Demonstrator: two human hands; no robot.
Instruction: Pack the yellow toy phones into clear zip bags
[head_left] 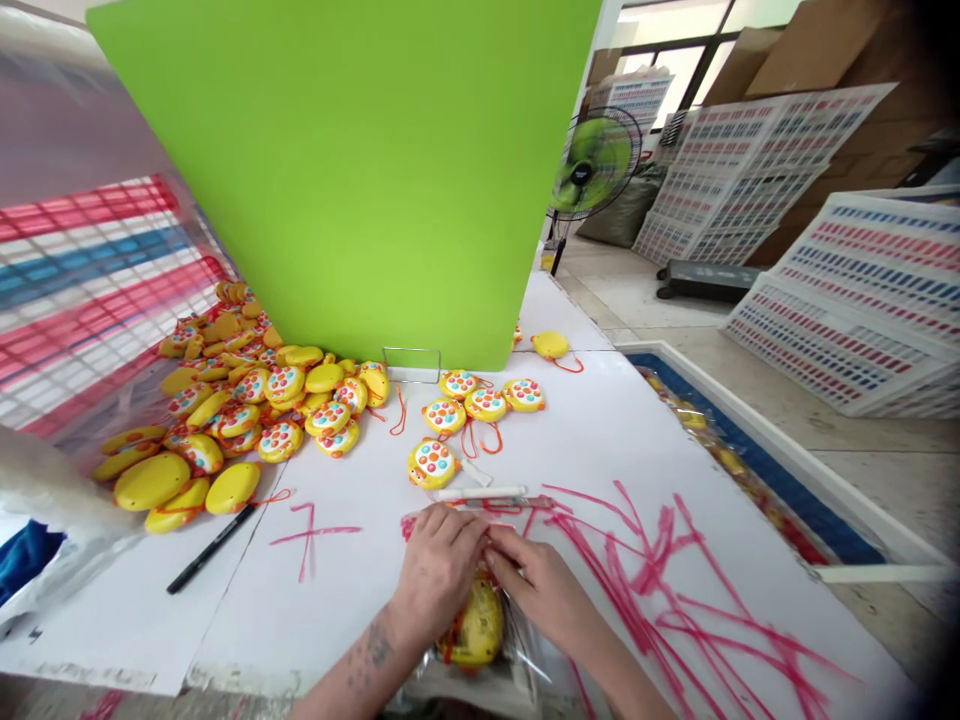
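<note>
A yellow turtle-shaped toy [478, 625] with an orange cord lies in a clear plastic bag [525, 665] at the table's near edge. My left hand [439, 560] is closed over the bag's top, fingers curled and pointing away from me. From the other side my right hand [536, 580] pinches the same top edge, thumb and forefinger meeting beside the left fingers. What exactly lies between the fingertips is hidden. Just beyond my hands are a white marker [481, 493] and a single toy [433, 463] with coloured bumps face up.
A heap of yellow toys [255, 400] spreads at the left, near a black pen [210, 550]. Several toys [486, 403] lie mid-table before a tall green board [352, 180]. On the floor at right, a blue-lined crate [757, 470] holds bagged toys.
</note>
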